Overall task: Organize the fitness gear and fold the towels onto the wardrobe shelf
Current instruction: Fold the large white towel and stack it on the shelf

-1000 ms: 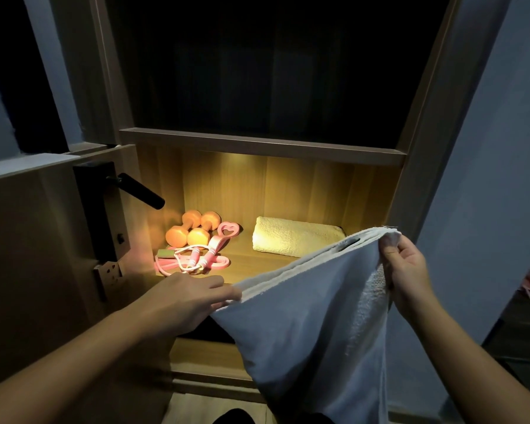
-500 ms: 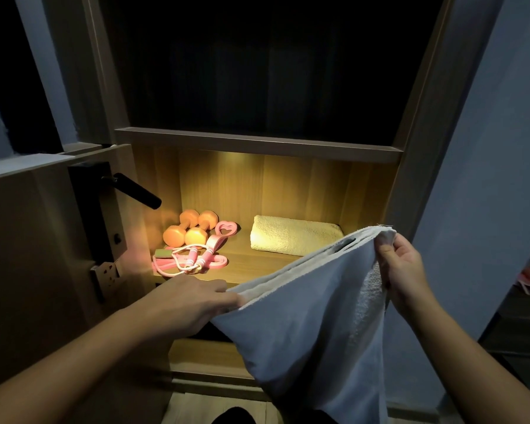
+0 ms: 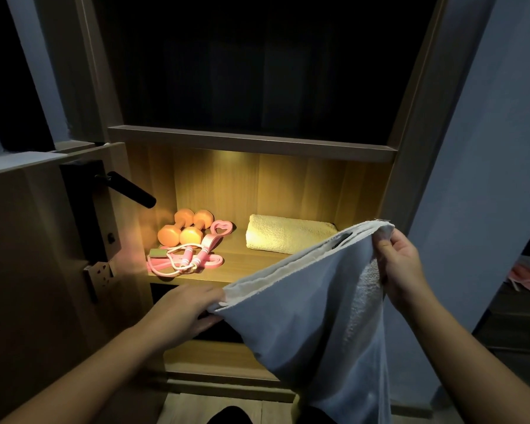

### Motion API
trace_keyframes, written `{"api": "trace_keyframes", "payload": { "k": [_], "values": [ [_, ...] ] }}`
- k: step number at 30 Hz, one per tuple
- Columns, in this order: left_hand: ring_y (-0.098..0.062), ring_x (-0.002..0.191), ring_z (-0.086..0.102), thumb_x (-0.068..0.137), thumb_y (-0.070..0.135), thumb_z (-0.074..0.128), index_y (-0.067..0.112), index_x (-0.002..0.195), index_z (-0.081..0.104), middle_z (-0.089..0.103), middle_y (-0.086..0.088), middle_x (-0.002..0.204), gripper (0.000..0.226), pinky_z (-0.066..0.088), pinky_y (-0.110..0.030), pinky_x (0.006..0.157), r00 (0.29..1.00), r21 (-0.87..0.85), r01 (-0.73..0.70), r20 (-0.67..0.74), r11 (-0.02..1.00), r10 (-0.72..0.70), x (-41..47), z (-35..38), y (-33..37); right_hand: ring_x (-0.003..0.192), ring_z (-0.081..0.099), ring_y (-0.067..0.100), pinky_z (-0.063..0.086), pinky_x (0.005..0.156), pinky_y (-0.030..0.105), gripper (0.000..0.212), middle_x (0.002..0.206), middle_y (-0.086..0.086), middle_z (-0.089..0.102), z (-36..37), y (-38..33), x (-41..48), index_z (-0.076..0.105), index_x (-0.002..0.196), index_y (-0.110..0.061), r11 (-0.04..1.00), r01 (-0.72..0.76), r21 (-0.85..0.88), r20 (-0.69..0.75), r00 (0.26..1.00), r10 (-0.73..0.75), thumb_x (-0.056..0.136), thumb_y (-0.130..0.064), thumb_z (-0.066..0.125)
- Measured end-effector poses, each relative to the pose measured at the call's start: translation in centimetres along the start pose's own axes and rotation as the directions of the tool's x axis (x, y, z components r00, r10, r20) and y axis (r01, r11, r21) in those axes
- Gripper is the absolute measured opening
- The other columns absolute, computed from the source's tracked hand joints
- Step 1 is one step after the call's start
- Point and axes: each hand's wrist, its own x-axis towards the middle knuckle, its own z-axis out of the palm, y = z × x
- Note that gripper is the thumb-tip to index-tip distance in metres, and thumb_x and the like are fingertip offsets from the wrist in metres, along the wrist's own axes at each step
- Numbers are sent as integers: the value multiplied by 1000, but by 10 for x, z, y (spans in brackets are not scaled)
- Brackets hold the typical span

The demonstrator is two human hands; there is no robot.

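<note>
Now pinches a pale towel [image 3: 303, 325] by both top corners, left grip [image 3: 181, 310] low, right grip [image 3: 401, 270] higher and nearer the lit shelf [image 3: 242, 264] ahead, long edge slanting up rightward.

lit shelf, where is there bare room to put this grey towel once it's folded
Bare wood runs between the pink jump rope and the yellow towel, and along the shelf front before that towel, though the held towel hides part. The left end is crowded with dumbbells, rope and pink band.
</note>
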Motion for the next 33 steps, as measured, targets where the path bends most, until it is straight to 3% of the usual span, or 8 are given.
{"api": "trace_keyframes", "payload": {
  "k": [2,6,14,19,22,28,31,33],
  "values": [
    [4,95,57,89,30,67,47,99,55,61,27,102,24,52,-22,79,997,-161,50,-55,986,-60,2,4,-1,95,69,22,56,78,38,50,101,3,73,-2,-2,2,70,99,-27,1000,6,-7,-20,1000,-6,66,-63,65],
    [3,98,58,90,15,65,38,111,63,65,20,108,30,54,-26,83,980,-313,97,-138,945,-146,18,3,-2,88,71,17,57,67,30,34,97,3,75,-7,-3,11,70,97,-25,1000,12,29,-74,997,-10,78,-52,62],
    [7,99,51,81,43,72,52,115,50,39,37,119,41,55,-20,77,996,-269,58,-49,962,-74,40,12,-2,99,69,24,57,77,38,36,104,5,74,6,-14,30,71,99,-24,994,16,106,-119,993,-3,80,-53,61],
    [10,96,51,87,31,64,43,101,54,52,33,105,22,52,-23,79,996,-255,-53,-90,966,31,46,23,13,104,66,26,55,88,44,24,108,6,71,1,-16,36,69,101,-23,999,26,34,-142,990,-21,97,-42,54],
    [8,97,51,89,20,65,36,100,60,55,28,102,20,50,-20,82,991,-288,-44,-133,957,6,51,18,12,100,67,24,56,82,42,23,105,5,71,-12,-17,38,68,99,-23,1000,17,-19,-143,990,-19,96,-42,55],
    [-6,83,54,90,8,66,22,93,68,61,7,89,14,45,-27,74,996,-220,5,-90,975,-26,74,-53,-12,75,66,12,52,58,19,35,80,-7,71,-38,-26,45,66,93,-21,972,76,-224,9,997,-76,78,-53,61],
    [-8,83,57,91,26,66,21,97,71,63,8,90,9,51,-31,74,999,-63,40,4,997,-40,90,-100,-15,82,65,17,55,68,31,29,92,3,69,-40,-35,60,62,96,-21,927,117,-356,103,991,-86,84,-48,62],
    [-11,77,59,90,40,65,22,87,70,64,6,82,19,54,-35,68,995,19,96,31,995,-96,100,-124,-12,91,66,24,58,77,41,18,101,9,68,-39,-45,74,61,102,-19,895,126,-427,187,981,-49,92,-34,65]
  ]
}}
